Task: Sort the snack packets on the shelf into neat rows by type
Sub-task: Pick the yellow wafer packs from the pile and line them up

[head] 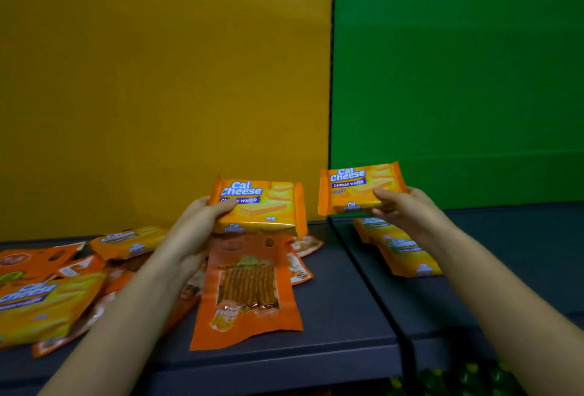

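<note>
One Cal Cheese packet [262, 206] is held above the dark shelf [335, 326], left hand [202, 228] curled round its left edge, thumb on the front. The right hand [407, 211] grips a second packet [354, 185] over a stack [399, 248] of the same. Fingers behind both are hidden; the left pile [47, 297] runs off-frame.

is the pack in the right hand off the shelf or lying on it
Off it: the right hand grips the Cal Cheese pack in the air, above like packs lying flat on the shelf.
</note>
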{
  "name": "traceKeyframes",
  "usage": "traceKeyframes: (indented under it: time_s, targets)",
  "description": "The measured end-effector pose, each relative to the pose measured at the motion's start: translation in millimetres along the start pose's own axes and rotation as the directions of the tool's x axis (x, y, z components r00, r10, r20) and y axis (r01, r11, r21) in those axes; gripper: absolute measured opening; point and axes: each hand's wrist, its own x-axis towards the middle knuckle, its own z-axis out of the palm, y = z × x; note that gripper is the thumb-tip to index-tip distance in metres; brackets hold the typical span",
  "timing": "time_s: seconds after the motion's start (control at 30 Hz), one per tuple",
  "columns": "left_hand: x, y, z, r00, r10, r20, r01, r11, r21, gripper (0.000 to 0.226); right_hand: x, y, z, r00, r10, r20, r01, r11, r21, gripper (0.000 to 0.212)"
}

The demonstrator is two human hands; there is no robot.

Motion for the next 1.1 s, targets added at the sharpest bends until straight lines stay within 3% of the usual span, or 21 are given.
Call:
traceKeyframes:
  time_s: [0.1,0.17,0.37,0.47,0.7,0.9,1.1]
  targets:
    - [-6.4,-3.3,52.3,0.998,-0.001,0.061,0.001,1.0,-0.001,0.008,-1.1,-10.7,-44.8,0.998,-0.009,-0.057,0.012,0.999,0.052,0.001]
    - [-12.1,-9.9,88.1,0.995,-0.014,0.1,0.018,0.999,-0.034,0.006,0.3,-17.0,-78.0,0.996,-0.017,-0.093,0.024,0.997,0.073,0.004]
    - [-34.6,-43.4,183.1,0.978,-0.083,0.19,0.083,0.997,0.012,0.023,11.4,-24.5,-177.0,0.993,0.001,-0.117,0.002,1.0,0.029,0.006]
    - [-49.4,-59.1,213.0,0.975,-0.149,0.163,0.15,0.989,0.008,0.027,26.7,-25.0,-212.6,0.994,0.048,-0.097,-0.042,0.997,0.057,0.002]
    - [-89.1,-83.0,249.0,0.97,-0.237,0.055,0.236,0.972,0.011,0.021,56.8,-10.3,-254.6,0.987,0.16,-0.009,-0.159,0.985,0.065,0.016]
    - [-110.2,-88.3,256.1,0.967,-0.256,0.0,0.256,0.966,0.04,0.032,74.8,-2.4,-271.2,0.978,0.205,0.047,-0.207,0.977,0.046,0.028]
    - [-98.9,-81.1,266.3,0.965,-0.259,-0.044,0.261,0.963,0.066,0.029,90.1,1.7,-276.9,0.972,0.227,0.066,-0.228,0.973,0.013,0.031]
